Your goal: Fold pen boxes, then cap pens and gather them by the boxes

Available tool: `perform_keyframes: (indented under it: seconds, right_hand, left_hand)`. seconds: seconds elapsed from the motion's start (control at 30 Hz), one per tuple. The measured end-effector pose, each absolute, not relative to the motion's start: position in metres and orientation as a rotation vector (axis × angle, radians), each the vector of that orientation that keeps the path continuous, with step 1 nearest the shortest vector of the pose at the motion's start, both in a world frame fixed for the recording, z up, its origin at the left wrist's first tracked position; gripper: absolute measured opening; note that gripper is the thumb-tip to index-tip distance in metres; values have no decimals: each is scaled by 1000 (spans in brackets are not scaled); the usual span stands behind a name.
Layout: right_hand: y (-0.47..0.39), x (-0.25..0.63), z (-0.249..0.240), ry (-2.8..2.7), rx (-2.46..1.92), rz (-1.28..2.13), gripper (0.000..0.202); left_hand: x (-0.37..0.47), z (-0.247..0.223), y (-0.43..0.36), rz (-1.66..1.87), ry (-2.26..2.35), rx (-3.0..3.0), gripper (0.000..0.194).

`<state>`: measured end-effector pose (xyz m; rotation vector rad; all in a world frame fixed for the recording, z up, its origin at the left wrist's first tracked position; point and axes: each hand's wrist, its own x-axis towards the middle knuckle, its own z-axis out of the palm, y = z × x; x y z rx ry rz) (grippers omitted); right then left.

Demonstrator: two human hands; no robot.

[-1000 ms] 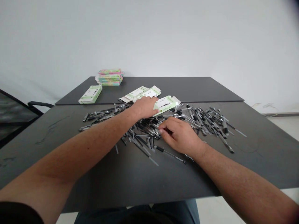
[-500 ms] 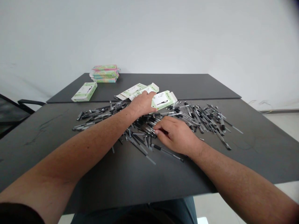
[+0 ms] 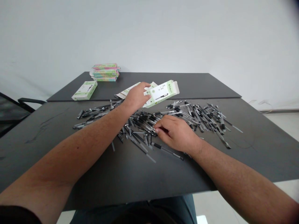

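My left hand [image 3: 138, 95] grips a white-and-green pen box [image 3: 161, 94] by its left end. The box is tilted above the pile, and its right end flap stands open. Below it lies a heap of loose black-and-clear pens [image 3: 144, 119]. At the heap's near side, the fingers of my right hand [image 3: 174, 132] are closed on the ends of several pens; how many cannot be made out. Partly behind my left hand, flat on the table, is another pen box [image 3: 127, 91] of the same kind.
A closed-looking green-and-white box [image 3: 84, 90] rests at the back left. Behind it is a stack of colourful boxes [image 3: 105, 73]. More pens [image 3: 207, 119] spread to the right on the dark table [image 3: 130, 177]. A chair [image 3: 30, 102] stands at the left edge.
My left hand has lifted the pen box off the pile and moved slightly left and up, exposing more of the box's front. My right hand stays in place.
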<state>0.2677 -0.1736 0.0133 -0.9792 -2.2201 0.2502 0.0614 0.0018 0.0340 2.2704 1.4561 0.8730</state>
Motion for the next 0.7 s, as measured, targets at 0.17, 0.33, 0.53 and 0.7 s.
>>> perform_keyframes:
  seconds: [0.17,0.33,0.53,0.7]
  right_hand:
    - [-171,268,13,-2134,-1031,303,13]
    - [-167,268,10,-1816,-1284,519,20]
    - [-161,265,8,-1452,-1253,930,65]
    - [-167,260,8,-1460,-1156,1074,53]
  left_hand:
    - [40,34,-17,1124,1309,1987,53]
    - [30,29,-65,1309,1013,1495,47]
    - [30,23,-128,1337,934,1208,48]
    - [30,10,-155,1224,969,1179,51]
